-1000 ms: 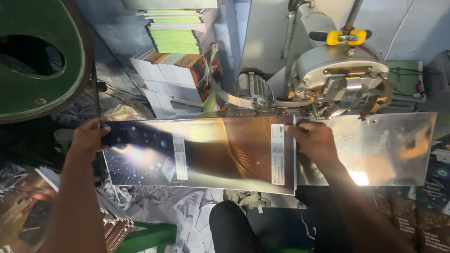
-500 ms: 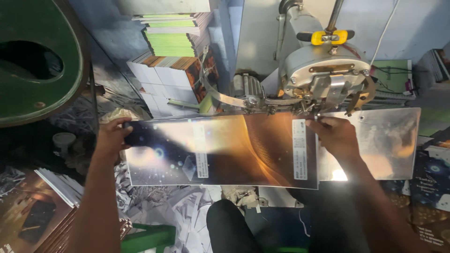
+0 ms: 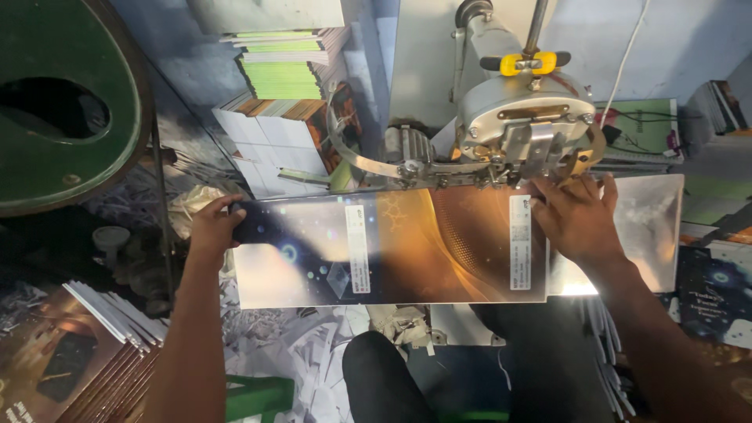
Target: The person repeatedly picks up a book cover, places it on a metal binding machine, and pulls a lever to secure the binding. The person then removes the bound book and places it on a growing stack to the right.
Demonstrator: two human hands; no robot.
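Cluttered workshop floor, strewn with paper trimmings [image 3: 313, 345] and piles of printed booklets, surrounds a metal stitching machine [image 3: 525, 129] fixed against a pale wall.

Starting at the fingers: the left hand [image 3: 211, 227] closes its fingers over the left end of a long glossy printed cover sheet [image 3: 392, 247], thumb side on top, gripping the sheet's upper left corner. The right hand [image 3: 576, 219] lies flat and spread on the sheet's right part, fingers open and pressing down, fingertips just under the machine's head. The sheet stretches level between the two hands, its far edge tucked beneath the machine's curved metal arm [image 3: 368, 160]; two narrow white label strips run across its dark, orange-glowing print. Past the right hand, a shiny grey panel [image 3: 654, 227] continues to the right.

Farther out, a stack of green and white booklets [image 3: 282, 78] stands behind the sheet. A large green round metal part [image 3: 70, 102] fills the upper left. Another booklet pile [image 3: 102, 345] lies at lower left, and the person's dark-clad knee [image 3: 384, 376] shows below the sheet.
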